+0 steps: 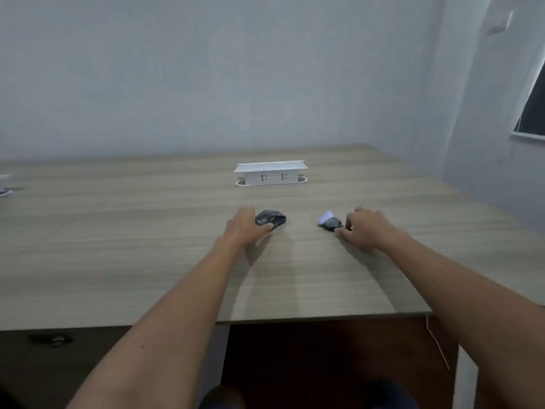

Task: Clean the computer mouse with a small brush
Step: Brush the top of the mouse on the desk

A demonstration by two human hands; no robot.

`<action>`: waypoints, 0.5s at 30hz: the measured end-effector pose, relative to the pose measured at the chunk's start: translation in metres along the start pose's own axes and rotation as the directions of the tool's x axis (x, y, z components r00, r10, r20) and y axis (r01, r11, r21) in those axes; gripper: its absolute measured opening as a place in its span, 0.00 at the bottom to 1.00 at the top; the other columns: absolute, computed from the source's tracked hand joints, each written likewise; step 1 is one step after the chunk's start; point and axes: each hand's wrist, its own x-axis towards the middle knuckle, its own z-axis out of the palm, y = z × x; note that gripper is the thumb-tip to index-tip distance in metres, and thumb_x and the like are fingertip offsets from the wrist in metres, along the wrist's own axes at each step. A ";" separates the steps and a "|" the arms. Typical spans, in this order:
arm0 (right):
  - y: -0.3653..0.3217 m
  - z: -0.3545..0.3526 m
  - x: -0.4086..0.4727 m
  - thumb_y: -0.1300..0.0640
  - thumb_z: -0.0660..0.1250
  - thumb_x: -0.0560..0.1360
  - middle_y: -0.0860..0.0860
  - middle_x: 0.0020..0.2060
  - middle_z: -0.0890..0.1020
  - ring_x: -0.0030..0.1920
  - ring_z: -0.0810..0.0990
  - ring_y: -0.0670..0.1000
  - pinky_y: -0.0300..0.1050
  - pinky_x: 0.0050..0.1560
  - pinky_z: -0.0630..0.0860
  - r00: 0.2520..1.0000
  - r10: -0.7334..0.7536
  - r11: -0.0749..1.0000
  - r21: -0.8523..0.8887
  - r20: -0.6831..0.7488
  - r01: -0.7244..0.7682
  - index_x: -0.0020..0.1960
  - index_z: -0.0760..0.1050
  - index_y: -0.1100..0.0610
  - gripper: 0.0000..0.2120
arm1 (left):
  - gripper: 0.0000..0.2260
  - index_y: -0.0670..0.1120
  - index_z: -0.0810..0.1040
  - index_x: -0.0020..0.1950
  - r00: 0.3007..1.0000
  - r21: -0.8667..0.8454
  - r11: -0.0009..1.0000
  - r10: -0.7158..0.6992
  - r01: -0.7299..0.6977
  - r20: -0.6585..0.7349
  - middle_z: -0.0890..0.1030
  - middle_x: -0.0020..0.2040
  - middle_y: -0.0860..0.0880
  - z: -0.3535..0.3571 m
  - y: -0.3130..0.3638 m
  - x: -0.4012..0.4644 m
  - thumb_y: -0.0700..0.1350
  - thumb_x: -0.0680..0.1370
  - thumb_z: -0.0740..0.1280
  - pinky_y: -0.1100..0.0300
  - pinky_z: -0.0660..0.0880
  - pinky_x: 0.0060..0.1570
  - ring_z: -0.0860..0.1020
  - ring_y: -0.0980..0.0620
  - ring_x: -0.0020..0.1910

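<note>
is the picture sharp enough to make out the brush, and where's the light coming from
Head view: soft and dim overall; the brush by the right hand is a blurred pale-and-dark shape, the mouse at the left hand slightly smeared; arm shadows fall towards the near edge; wide-angle bends the table edges.

A wooden table (147,261) carries a dark computer mouse (272,219) and, apart to its right, a small brush (330,221) with pale bristles, while a white socket box (270,174) stands farther back.
</note>
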 end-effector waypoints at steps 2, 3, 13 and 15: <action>0.001 0.001 0.001 0.41 0.61 0.79 0.55 0.55 0.78 0.56 0.78 0.58 0.51 0.60 0.66 0.999 -0.009 1.000 0.024 -0.036 0.010 0.54 0.79 0.56 0.20 | 0.18 0.44 0.71 0.45 0.999 -0.057 0.998 -0.032 0.030 -0.028 0.78 0.52 0.40 0.005 -0.001 0.001 0.57 0.74 0.72 0.55 0.69 0.43 0.76 0.43 0.45; 0.003 0.004 0.004 0.41 0.62 0.79 0.55 0.54 0.78 0.55 0.78 0.58 0.51 0.59 0.66 0.998 -0.019 0.999 0.037 -0.052 0.021 0.54 0.79 0.56 0.19 | 0.18 0.44 0.72 0.45 0.998 -0.077 0.996 -0.044 0.041 -0.038 0.79 0.51 0.40 0.009 -0.003 0.003 0.57 0.73 0.72 0.54 0.70 0.42 0.78 0.41 0.46; 0.004 0.007 0.020 0.53 0.69 0.73 0.56 0.29 0.75 0.35 0.74 0.58 0.46 0.35 0.65 0.998 0.045 0.962 0.269 0.034 -0.052 0.31 0.73 0.59 0.15 | 0.18 0.39 0.80 0.52 0.994 -0.199 0.977 -0.096 0.083 -0.056 0.83 0.50 0.40 0.019 -0.002 0.009 0.52 0.72 0.76 0.52 0.74 0.47 0.80 0.39 0.51; 0.003 0.002 0.023 0.54 0.70 0.73 0.57 0.30 0.75 0.34 0.72 0.56 0.46 0.32 0.64 0.996 0.038 0.950 0.307 0.079 -0.061 0.32 0.77 0.62 0.15 | 0.18 0.39 0.81 0.53 0.993 -0.220 0.971 -0.103 0.088 -0.054 0.83 0.51 0.41 0.019 -0.002 0.009 0.51 0.72 0.76 0.53 0.73 0.47 0.80 0.41 0.51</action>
